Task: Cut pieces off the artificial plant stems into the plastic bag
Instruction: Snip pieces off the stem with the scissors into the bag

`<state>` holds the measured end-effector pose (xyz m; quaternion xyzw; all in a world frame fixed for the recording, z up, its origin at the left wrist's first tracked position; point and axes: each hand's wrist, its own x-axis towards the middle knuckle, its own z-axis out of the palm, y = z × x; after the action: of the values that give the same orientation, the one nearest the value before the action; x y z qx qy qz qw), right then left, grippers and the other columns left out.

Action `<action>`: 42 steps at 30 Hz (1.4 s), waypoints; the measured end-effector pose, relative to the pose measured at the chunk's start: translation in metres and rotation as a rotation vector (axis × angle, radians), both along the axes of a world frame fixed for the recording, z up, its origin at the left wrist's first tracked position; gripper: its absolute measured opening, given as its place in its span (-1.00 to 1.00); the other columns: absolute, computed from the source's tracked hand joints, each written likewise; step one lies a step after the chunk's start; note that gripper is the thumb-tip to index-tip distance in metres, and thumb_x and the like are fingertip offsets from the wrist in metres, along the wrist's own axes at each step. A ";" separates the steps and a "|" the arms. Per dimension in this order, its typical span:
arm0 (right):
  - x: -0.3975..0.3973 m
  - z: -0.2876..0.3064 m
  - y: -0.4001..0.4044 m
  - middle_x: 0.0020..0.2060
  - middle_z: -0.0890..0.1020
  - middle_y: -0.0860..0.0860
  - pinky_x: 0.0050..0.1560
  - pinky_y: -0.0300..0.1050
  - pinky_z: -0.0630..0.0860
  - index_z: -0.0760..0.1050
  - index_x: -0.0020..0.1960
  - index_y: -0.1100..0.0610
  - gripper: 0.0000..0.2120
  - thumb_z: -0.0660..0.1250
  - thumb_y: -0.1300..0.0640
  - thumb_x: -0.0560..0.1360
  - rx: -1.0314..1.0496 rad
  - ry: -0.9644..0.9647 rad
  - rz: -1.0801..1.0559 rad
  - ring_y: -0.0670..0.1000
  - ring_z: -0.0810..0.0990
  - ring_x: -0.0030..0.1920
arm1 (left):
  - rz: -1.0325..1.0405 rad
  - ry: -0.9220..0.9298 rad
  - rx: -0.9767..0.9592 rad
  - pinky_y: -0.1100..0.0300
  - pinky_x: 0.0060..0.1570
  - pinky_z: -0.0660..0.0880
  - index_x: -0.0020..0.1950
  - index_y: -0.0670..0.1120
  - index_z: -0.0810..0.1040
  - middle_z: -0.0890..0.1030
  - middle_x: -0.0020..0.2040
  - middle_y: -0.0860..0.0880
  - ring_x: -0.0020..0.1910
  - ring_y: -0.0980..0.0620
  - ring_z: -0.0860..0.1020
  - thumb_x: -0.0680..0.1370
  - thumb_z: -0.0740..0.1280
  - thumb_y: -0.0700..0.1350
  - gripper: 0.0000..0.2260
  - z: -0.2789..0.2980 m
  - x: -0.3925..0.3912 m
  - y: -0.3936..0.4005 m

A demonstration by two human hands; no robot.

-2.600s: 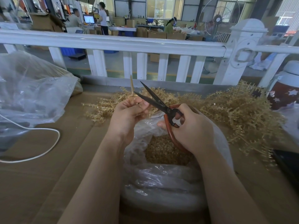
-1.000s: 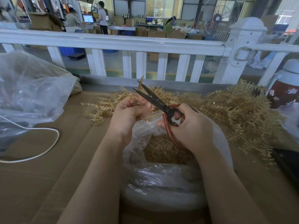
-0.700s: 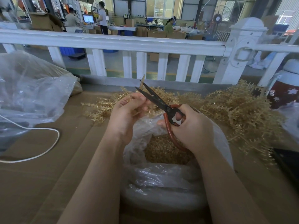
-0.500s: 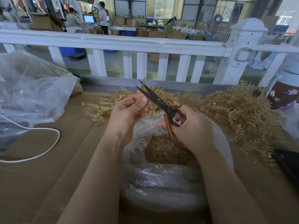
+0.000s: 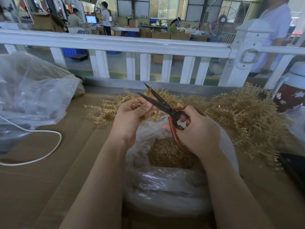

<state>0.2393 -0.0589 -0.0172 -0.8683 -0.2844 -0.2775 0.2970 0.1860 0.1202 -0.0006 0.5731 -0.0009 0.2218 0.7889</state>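
My left hand [image 5: 132, 116] pinches a golden artificial plant stem [image 5: 149, 92] whose tip pokes up between the parted blades of black scissors [image 5: 158, 101] with red handles. My right hand [image 5: 196, 129] grips those handles, fingers through the loops. Both hands hover over an open clear plastic bag [image 5: 165, 187] that holds a heap of cut golden pieces [image 5: 165, 154]. A pile of golden stems [image 5: 239, 116] lies behind and to the right of the bag.
A brown cardboard surface [image 5: 41, 187] carries a white cable [image 5: 49, 149] and a big crumpled clear bag [image 5: 33, 93] on the left. A white railing [image 5: 115, 45] runs across behind. A red-and-white jar [image 5: 292, 95] stands far right, a dark object [image 5: 293, 166] below it.
The scissor blades have stayed parted around the stem while my left hand shifted the stem slightly; its exposed tip looks shorter than 2.6 s ago. A person has walked in behind the railing at right.
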 end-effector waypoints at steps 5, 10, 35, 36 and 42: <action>0.000 0.000 0.000 -0.44 0.45 -0.20 -0.43 -0.40 0.29 0.32 -0.18 -0.09 -0.48 0.23 -0.55 0.33 -0.019 -0.033 -0.019 -0.20 0.43 -0.42 | 0.009 0.008 0.003 0.38 -0.17 0.52 -0.18 -0.14 0.57 0.69 -0.26 0.05 -0.24 0.19 0.63 0.45 0.40 -0.18 -0.96 0.000 -0.001 0.001; 0.001 -0.002 0.002 -0.43 0.45 -0.19 -0.42 -0.42 0.25 0.30 -0.20 -0.11 -0.51 0.26 -0.53 0.33 0.036 -0.073 0.001 -0.14 0.41 -0.42 | -0.007 0.014 0.023 0.37 -0.17 0.51 -0.34 0.00 0.65 0.68 -0.27 0.06 -0.23 0.19 0.62 0.42 0.41 -0.14 -0.86 0.003 -0.002 0.001; 0.011 -0.004 0.005 -0.26 0.65 -0.17 -0.23 -0.17 0.55 0.57 -0.14 -0.02 -0.46 0.42 -0.48 0.21 0.325 0.442 0.126 -0.17 0.61 -0.26 | 0.017 0.110 -0.262 0.33 -0.31 0.45 0.01 -0.11 0.62 0.63 -0.21 0.00 -0.30 0.13 0.50 0.57 0.36 -0.18 -0.94 0.001 0.001 0.005; 0.011 -0.002 0.006 -0.27 0.65 -0.16 -0.25 -0.21 0.53 0.58 -0.15 -0.01 -0.51 0.47 -0.41 0.24 0.363 0.474 0.150 -0.18 0.61 -0.28 | 0.000 0.115 -0.243 0.33 -0.31 0.46 0.00 -0.11 0.62 0.63 -0.20 -0.01 -0.30 0.13 0.50 0.55 0.37 -0.17 -0.93 0.002 0.000 0.004; 0.012 0.002 0.010 -0.26 0.68 -0.01 -0.26 -0.32 0.54 0.59 -0.12 0.06 -0.72 0.62 -0.03 0.33 0.596 0.614 0.280 -0.15 0.62 -0.29 | -0.081 0.141 -0.146 0.31 -0.28 0.45 -0.02 -0.14 0.61 0.64 -0.21 -0.01 -0.31 0.13 0.48 0.45 0.39 -0.12 -0.85 0.002 0.002 -0.005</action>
<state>0.2513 -0.0484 -0.0150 -0.7402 -0.2053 -0.0338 0.6394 0.1884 0.1150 0.0011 0.5279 0.0475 0.1485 0.8349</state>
